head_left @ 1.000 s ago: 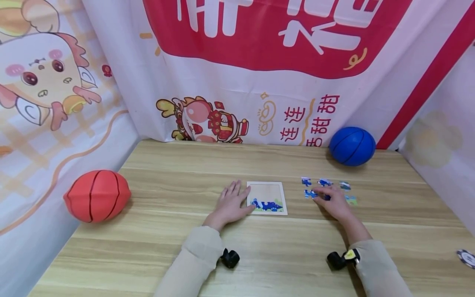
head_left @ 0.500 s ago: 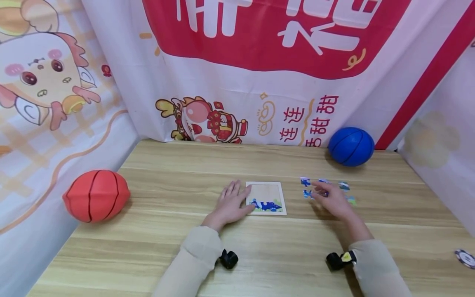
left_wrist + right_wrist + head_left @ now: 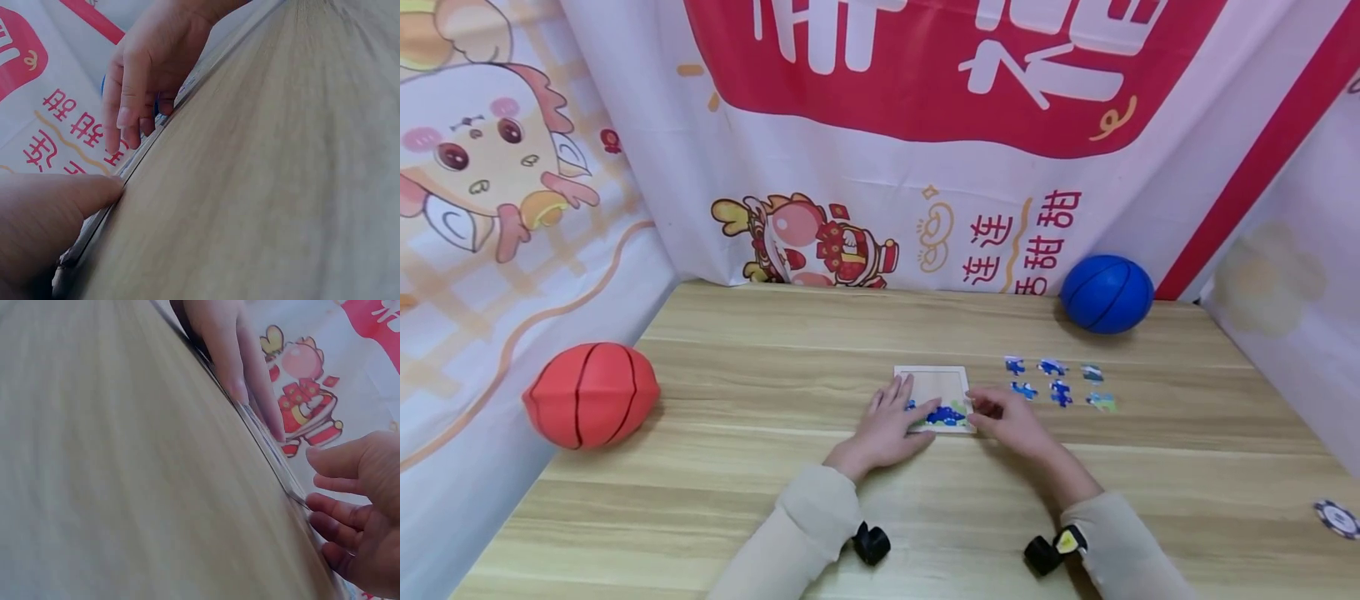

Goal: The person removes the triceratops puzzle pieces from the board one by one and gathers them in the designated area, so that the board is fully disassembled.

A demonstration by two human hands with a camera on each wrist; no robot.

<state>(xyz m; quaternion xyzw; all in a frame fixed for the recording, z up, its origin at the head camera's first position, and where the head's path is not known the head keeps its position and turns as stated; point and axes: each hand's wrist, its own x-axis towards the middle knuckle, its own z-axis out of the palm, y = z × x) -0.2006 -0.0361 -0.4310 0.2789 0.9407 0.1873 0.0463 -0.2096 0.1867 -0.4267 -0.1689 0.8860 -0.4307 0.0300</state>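
A square jigsaw tray [image 3: 928, 369] with a pale rim lies on the table, a row of joined blue and green pieces [image 3: 946, 416] along its near side. My left hand [image 3: 887, 425] rests across the tray's left part with fingers spread, partly hiding the row. At the tray's right edge is my right hand [image 3: 1018, 425], its fingers loosely bent. In the right wrist view its thumb and fingers [image 3: 340, 512] stand apart beside the tray's corner, nothing between them. Several loose jigsaw pieces [image 3: 1061, 393] lie in two rows right of the tray.
A blue ball [image 3: 1107, 294] sits at the back right, near the cloth backdrop [image 3: 820, 158]. On the left is a red ball [image 3: 592, 395]. A round chip [image 3: 1337, 519] lies at the far right of the wooden table [image 3: 760, 333].
My right hand has left the loose pieces and moved left to the tray's right edge, uncovering a dark blue piece. My left hand has slid right, further over the tray.
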